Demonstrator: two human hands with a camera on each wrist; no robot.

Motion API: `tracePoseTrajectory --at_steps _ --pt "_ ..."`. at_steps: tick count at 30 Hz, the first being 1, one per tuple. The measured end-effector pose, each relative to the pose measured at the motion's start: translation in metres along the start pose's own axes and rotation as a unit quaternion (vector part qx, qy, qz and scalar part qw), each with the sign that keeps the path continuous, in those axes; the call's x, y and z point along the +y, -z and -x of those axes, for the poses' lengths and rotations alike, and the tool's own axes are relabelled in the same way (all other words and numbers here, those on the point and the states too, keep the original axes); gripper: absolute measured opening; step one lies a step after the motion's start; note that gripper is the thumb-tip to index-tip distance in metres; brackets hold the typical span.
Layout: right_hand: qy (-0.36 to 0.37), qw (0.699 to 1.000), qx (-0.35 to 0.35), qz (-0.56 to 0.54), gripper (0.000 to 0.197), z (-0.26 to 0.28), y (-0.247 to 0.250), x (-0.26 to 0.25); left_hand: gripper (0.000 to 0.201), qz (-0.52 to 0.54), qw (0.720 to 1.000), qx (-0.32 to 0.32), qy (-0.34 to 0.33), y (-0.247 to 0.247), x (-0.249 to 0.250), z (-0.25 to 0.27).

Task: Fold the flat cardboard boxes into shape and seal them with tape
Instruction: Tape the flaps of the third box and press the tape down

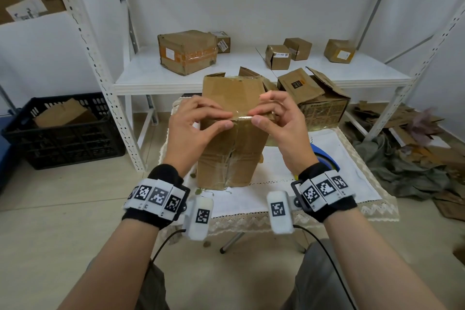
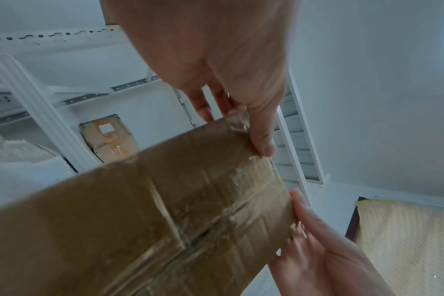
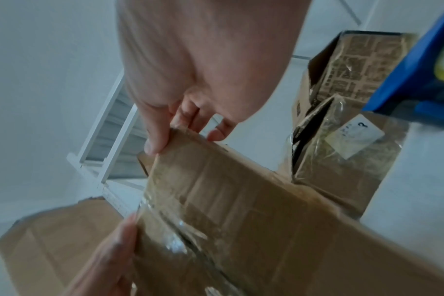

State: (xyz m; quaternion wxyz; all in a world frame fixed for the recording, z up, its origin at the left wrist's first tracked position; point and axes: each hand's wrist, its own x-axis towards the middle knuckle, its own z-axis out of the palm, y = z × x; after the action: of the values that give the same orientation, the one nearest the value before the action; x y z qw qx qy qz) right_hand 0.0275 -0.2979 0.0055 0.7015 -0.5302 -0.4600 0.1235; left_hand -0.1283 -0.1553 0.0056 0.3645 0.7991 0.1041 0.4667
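Note:
A worn brown cardboard box stands on end on a small cloth-covered table. Old clear tape runs down the seam of its near face. A shiny strip of clear tape lies along the upper edge of that face. My left hand pinches this taped edge from the left, thumb on the near face and fingers over the top. My right hand pinches it from the right in the same way. The wrist views show the box close up, with each thumb on the taped edge.
A blue tape dispenser lies on the table behind my right wrist. An open box stands just behind. The white shelf carries several sealed boxes. A black crate sits on the floor at left, cardboard scraps at right.

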Motion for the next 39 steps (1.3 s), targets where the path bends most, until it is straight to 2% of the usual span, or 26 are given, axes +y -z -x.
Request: tracePoseTrajectory --at_steps 6,10,14,19,24,28,33,39 --pt "-0.001 0.992 0.047 -0.119 0.028 -0.002 0.003 0.008 0.015 0.045 0.998 0.033 0.019 0.009 -0.007 0.002" --pt "-0.027 0.985 0.061 -0.160 0.033 -0.005 0.001 0.011 0.011 0.058 0.997 0.029 0.041 0.007 -0.009 -0.001" --pt "-0.028 0.986 0.078 -0.141 0.037 -0.005 0.002 0.012 0.010 0.058 0.998 0.016 0.034 0.011 -0.014 0.002" --pt "0.005 0.994 0.087 -0.065 0.038 -0.001 -0.006 0.005 0.009 0.127 0.989 0.040 0.067 0.017 -0.016 0.004" --pt "0.050 0.995 0.076 0.052 0.042 0.001 -0.011 0.009 0.014 0.072 0.996 0.028 0.031 0.018 -0.013 0.005" --pt "0.060 0.992 0.095 0.064 0.037 0.006 -0.017 0.014 0.007 -0.022 1.000 0.008 -0.010 0.013 -0.006 0.005" --pt "0.058 0.989 0.118 0.063 0.035 0.005 -0.015 0.013 0.040 -0.199 0.971 -0.090 -0.094 0.002 -0.004 -0.001" --pt "0.056 0.988 0.126 0.065 0.032 0.005 -0.014 0.013 0.034 -0.230 0.961 -0.130 -0.083 -0.004 0.004 -0.021"
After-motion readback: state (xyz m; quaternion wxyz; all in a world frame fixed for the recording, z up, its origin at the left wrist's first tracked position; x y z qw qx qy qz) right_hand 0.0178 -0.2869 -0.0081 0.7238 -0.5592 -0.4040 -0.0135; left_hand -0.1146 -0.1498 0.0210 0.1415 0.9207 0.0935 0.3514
